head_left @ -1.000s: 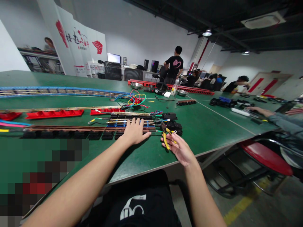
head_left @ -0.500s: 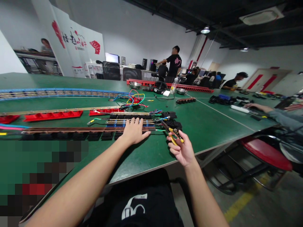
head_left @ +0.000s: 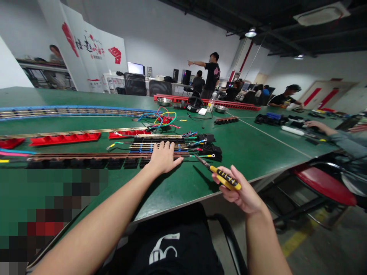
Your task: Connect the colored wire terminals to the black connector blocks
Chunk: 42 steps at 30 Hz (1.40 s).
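Screwdriver (head_left: 222, 176) pinched in the right hand (head_left: 242, 193), off the table edge (head_left: 200, 198).
Left hand (head_left: 163, 158) lies spread flat on the track (head_left: 86, 156); I'd keep it pinned so nothing slides.

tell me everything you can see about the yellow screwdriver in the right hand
The screwdriver has a yellow handle with black grip inserts, plastic or rubber by its look, and a thin dark metal shaft. The right hand holds it by the handle, palm up, fingers curled beneath it. It is lifted off the green table, near its front edge, tilted, with the tip pointing up and left toward the black connector blocks. The tip touches nothing. Only the hand touches it.
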Motion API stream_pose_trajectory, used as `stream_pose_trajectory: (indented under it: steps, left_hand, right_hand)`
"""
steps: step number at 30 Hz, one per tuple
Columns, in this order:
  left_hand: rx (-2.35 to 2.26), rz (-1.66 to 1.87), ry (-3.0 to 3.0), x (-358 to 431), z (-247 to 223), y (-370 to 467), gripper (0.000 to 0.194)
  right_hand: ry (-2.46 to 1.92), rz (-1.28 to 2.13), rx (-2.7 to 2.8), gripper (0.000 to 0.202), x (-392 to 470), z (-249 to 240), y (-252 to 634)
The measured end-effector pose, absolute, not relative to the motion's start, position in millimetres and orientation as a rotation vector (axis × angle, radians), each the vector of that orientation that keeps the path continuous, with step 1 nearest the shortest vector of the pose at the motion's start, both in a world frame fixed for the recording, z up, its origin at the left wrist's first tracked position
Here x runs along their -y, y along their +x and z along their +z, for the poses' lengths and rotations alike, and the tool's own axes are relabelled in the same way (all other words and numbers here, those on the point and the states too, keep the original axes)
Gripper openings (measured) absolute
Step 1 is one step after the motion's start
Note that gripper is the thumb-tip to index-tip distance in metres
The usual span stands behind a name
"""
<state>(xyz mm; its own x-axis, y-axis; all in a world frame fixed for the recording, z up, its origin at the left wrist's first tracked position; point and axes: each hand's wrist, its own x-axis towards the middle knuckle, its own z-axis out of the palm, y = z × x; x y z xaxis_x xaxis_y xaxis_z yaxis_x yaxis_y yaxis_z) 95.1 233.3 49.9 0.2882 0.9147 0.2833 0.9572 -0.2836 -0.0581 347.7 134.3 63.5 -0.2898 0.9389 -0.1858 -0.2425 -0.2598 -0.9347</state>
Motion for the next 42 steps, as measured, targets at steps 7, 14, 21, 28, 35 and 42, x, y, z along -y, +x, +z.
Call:
stream_pose_trajectory:
  steps: [7, 14, 21, 28, 35, 42]
  left_hand:
    - [1.738, -0.3, -2.33, -233.6, 48.1, 94.8, 0.074]
    - [1.736, -0.308, -2.332, -233.7, 48.2, 94.8, 0.074]
    - [1.734, -0.297, -2.326, -233.4, 49.1, 94.5, 0.073]
    - [1.737, -0.305, -2.334, -233.1, 50.0, 94.9, 0.074]
    - [1.741, -0.298, -2.331, -233.6, 48.9, 94.4, 0.076]
    - [1.734, -0.297, -2.327, -233.3, 48.1, 94.7, 0.077]
  right_hand:
    - [-1.018, 1.799, 0.994, 0.047, -151.3, 49.4, 352.2]
    - [-1.015, 1.783, 1.012, 0.055, -151.5, 46.6, 357.6]
    - [-1.022, 1.728, 0.992, 0.057, -152.7, 47.0, 363.0]
    - [-1.014, 1.706, 1.001, 0.059, -153.7, 45.9, 359.2]
    - [-1.178, 1.45, 1.321, 0.037, -150.4, 45.3, 346.1]
    - [-1.236, 1.135, 1.602, 0.03, -149.8, 44.1, 337.5]
